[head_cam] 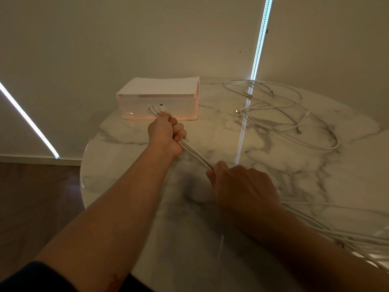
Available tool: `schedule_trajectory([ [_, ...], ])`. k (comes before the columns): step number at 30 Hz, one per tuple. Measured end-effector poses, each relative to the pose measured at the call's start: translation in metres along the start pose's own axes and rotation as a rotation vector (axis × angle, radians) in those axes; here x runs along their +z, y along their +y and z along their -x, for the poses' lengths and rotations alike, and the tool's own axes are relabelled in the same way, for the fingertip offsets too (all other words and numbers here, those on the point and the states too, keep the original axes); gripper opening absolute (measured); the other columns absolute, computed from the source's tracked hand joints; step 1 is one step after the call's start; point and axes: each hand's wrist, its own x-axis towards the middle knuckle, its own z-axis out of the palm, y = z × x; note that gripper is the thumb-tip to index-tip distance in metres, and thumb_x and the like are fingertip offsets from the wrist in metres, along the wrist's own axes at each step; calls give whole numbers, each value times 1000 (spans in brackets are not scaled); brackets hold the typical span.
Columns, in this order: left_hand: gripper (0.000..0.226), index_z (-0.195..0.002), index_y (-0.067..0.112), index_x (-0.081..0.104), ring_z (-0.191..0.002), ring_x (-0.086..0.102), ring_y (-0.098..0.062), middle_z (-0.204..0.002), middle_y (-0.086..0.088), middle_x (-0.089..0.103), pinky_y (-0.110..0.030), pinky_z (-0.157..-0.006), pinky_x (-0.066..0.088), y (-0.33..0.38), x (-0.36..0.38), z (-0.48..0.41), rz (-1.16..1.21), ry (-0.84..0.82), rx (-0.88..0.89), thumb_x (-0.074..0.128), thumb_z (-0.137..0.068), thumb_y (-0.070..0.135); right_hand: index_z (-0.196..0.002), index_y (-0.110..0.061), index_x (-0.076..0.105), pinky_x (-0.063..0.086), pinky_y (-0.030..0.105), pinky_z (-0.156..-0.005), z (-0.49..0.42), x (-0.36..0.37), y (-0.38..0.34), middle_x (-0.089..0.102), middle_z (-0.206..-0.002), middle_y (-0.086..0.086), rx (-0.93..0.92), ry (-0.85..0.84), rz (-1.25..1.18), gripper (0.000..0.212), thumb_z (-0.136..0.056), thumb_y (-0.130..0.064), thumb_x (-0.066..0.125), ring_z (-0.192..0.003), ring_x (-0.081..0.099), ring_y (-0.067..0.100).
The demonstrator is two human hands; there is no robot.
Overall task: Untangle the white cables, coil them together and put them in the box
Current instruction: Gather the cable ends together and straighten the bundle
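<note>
My left hand grips a bundle of white cables in a fist, their connector ends sticking out toward the box. My right hand holds the same bundle a short way down, and the stretch between the hands is taut. Behind my right hand the cables trail off to the lower right along the table. The pink translucent box stands just beyond my left hand, its white lid flap raised at the back. The rest of the white cables lie in loose loops at the far right of the table.
The round white marble table ends at a curved left edge near my left forearm, with dark wood floor below. Beige walls stand close behind the box. A bright light strip runs down the wall behind the loose loops.
</note>
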Motion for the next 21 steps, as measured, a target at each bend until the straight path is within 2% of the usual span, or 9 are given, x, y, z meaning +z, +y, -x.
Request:
schedule_trajectory([
  [4,33,-67,15,36,-34,18,-7,-47,6,26,-17,-31,14,16,-11,-11,66,140,101,31,-98,5,-88,-23,37,31,34,-60,1,3,2,43,-70,-3,-37,38,35,35,-104,-47,17,-66,52,20],
  [5,33,-67,15,35,-34,18,-8,-47,5,26,-17,-32,14,20,-14,-13,65,168,124,30,-97,4,-87,-23,37,29,33,-57,2,2,2,44,-70,-3,-49,38,48,36,-104,-47,17,-64,51,19],
  [8,34,-67,15,37,-35,18,-8,-51,5,25,-17,-33,14,22,-19,-17,19,185,160,31,-100,8,-86,-25,40,30,32,-55,7,0,3,33,-65,-5,-89,8,42,35,-105,-45,19,-54,34,13],
  [11,36,-70,15,40,-36,18,-7,-48,6,25,-19,-33,15,20,-19,-17,-62,127,178,32,-105,18,-102,-22,49,36,34,-63,9,-1,2,37,-70,-6,-104,-61,-4,32,-106,-42,24,-62,42,16],
  [13,38,-70,16,40,-36,17,-6,-47,7,24,-19,-33,14,22,-21,-20,-82,96,180,32,-107,23,-112,-18,48,39,36,-68,10,-3,2,52,-92,0,-130,-61,2,28,-105,-40,32,-80,53,21],
  [15,39,-70,17,40,-36,17,-6,-48,7,23,-19,-32,14,24,-25,-26,-91,76,161,33,-107,26,-119,-16,47,43,37,-81,7,-12,7,51,-114,5,-202,-39,66,33,-102,-43,38,-101,51,24],
  [16,39,-70,17,40,-36,17,-6,-48,7,24,-19,-32,14,24,-27,-29,-100,65,141,33,-107,28,-119,-16,48,44,37,-85,2,-20,11,50,-114,5,-226,-34,68,37,-101,-47,38,-103,49,24],
  [18,40,-71,17,41,-36,17,-5,-48,8,24,-19,-32,13,23,-29,-33,-120,37,99,33,-106,33,-111,-16,52,44,34,-80,-19,-42,18,54,-106,5,-232,-49,17,41,-100,-53,38,-97,53,22],
  [21,40,-73,17,44,-36,18,-5,-46,9,26,-19,-32,14,21,-26,-34,-135,-8,70,32,-106,36,-108,-12,59,48,35,-81,-71,-65,32,58,-97,6,-196,-102,-37,44,-99,-51,43,-89,56,21],
])
